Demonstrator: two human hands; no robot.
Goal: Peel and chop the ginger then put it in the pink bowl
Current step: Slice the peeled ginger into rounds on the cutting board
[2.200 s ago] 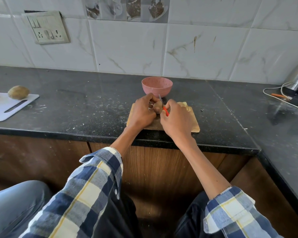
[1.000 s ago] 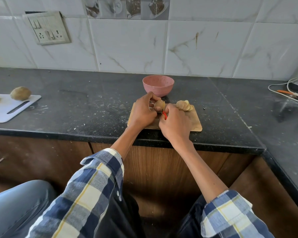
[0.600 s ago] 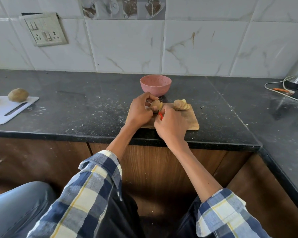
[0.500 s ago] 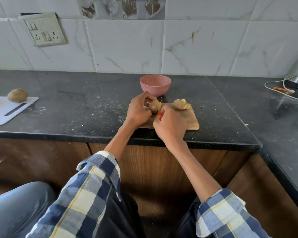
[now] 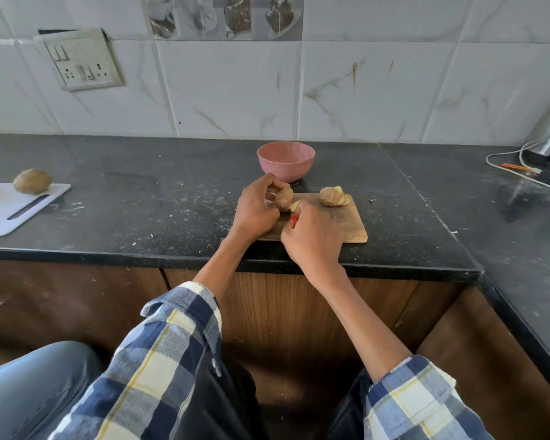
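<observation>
Fingers of my left hand [image 5: 257, 207] are curled around the ginger piece [image 5: 284, 198], pinching it just above the near-left part of the wooden board [image 5: 350, 223]. My right hand [image 5: 311, 239] is closed round a small knife [image 5: 294, 219]; only a sliver of its red handle shows between the two hands, and the blade is hidden, so I cannot tell exactly where the edge meets the ginger.

I judge this to be the peeling step. To do it well I would keep the left thumb behind the cutting line, turn the piece a little after each stroke, and take thin, shallow shavings so that little flesh is lost. Short strokes toward the board suit a lump this knobbly better than long ones.

The held piece looks tan and mostly skinned over, with a pale yellowish patch at its lower right where flesh seems exposed. A second ginger lump [image 5: 331, 196] lies at the far right of the board, showing what look like layered cuts or ridges. The pink bowl [image 5: 286, 160] stands on the dark tabletop [image 5: 159, 198] just behind the board, and looks empty as far as I can see inside.
</observation>
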